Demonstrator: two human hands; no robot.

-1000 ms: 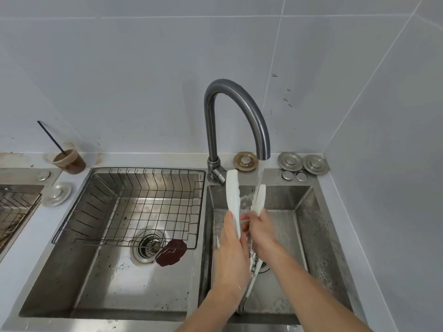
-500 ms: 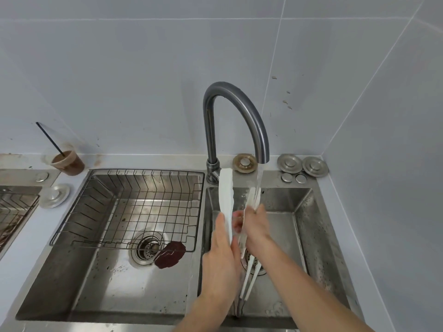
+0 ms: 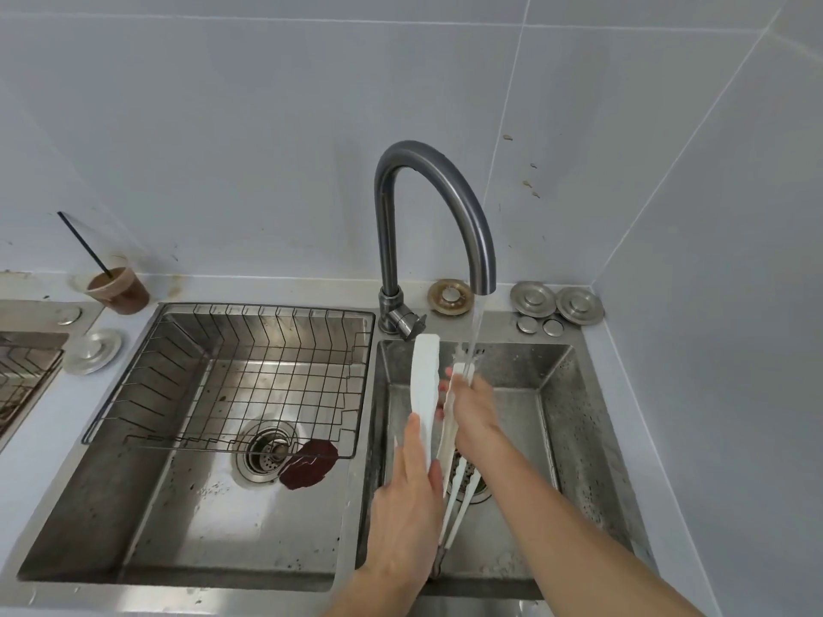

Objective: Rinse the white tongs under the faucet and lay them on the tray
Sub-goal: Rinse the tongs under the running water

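Observation:
The white tongs stand nearly upright over the right sink basin, tips up, hinge down near the basin's front. My left hand grips the left arm of the tongs from below. My right hand wraps the right arm, whose tip sits in the water stream. The grey curved faucet runs, and water falls onto the right tip and my right fingers. A wire rack tray rests in the left basin.
A dark red piece lies by the left basin's drain. A cup of brown drink with a black straw stands at the back left. Metal plugs and a brass one sit behind the right basin. Tiled walls close the right side.
Both hands slid lower and nearer me along the tongs, leaving more of the left arm's tip bare. My right hand shifted along the right arm under the stream.

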